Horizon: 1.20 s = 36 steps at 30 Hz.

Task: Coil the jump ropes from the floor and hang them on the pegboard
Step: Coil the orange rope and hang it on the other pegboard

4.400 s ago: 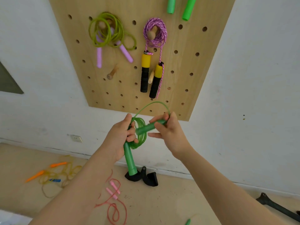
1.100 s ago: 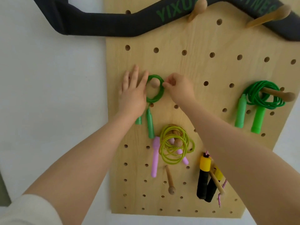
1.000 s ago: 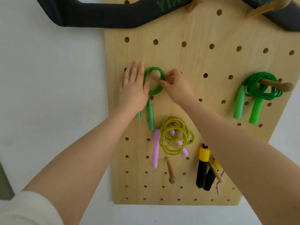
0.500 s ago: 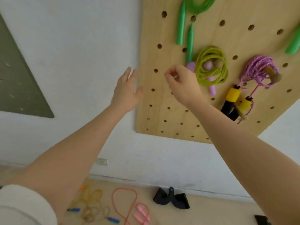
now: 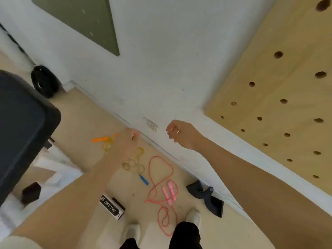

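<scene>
Floor (image 5: 129,193) | pink rope (image 5: 161,178) uncoiled, handles (image 5: 169,193) parallel, pointing wallward

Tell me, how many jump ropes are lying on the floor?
3: a red rope with pink handles by the feet, a yellowish rope with a blue handle left of it, and an orange-handled rope farther left, partly hidden.
</scene>
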Each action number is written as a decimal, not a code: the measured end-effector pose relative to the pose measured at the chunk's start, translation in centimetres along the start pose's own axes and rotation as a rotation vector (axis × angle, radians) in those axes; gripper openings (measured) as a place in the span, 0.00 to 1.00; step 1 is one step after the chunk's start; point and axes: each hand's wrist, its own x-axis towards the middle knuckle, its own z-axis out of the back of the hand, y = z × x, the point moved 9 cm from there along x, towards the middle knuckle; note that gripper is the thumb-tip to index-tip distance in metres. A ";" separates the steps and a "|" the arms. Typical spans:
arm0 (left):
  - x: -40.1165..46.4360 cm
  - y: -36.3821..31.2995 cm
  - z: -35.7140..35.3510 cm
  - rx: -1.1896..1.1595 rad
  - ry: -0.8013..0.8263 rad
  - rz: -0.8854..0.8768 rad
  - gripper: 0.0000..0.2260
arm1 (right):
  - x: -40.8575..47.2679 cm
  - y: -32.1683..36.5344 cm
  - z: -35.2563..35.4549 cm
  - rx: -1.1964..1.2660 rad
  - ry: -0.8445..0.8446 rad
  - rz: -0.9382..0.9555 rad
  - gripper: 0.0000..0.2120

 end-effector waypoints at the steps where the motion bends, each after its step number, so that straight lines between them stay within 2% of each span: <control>1: -0.1 1.0 -0.6 0.004 0.001 0.045 0.11 | 1.2 -1.0 -1.2 -0.031 0.071 -0.020 0.08; 5: 1.3 4.8 -2.9 0.080 0.007 0.193 0.13 | 6.6 -4.1 -4.1 -0.225 0.269 -0.023 0.12; 10: 5.1 10.4 -7.0 0.047 -0.010 0.273 0.12 | 15.3 -8.1 -9.0 -0.313 0.338 -0.039 0.06; 13: 9.0 15.8 -11.0 0.068 0.066 0.297 0.14 | 20.4 -11.0 -13.9 -0.280 0.367 -0.043 0.08; 17: 17.5 24.7 -15.9 0.100 0.132 0.363 0.16 | 29.2 -14.8 -21.3 -0.217 0.354 -0.008 0.17; 21: 26.2 33.1 -18.4 0.091 0.020 0.420 0.16 | 39.5 -19.1 -29.3 -0.242 0.285 -0.007 0.17; 27: 34.6 46.3 -23.0 0.133 -0.038 0.492 0.16 | 50.0 -24.4 -40.6 -0.283 0.259 -0.016 0.16; 32: 40.1 54.8 -25.2 0.133 -0.126 0.457 0.15 | 57.7 -24.5 -47.9 -0.294 0.250 0.064 0.18; 36: 45.3 60.1 -26.5 0.237 -0.114 0.372 0.22 | 61.8 -24.9 -52.7 -0.345 0.305 0.091 0.24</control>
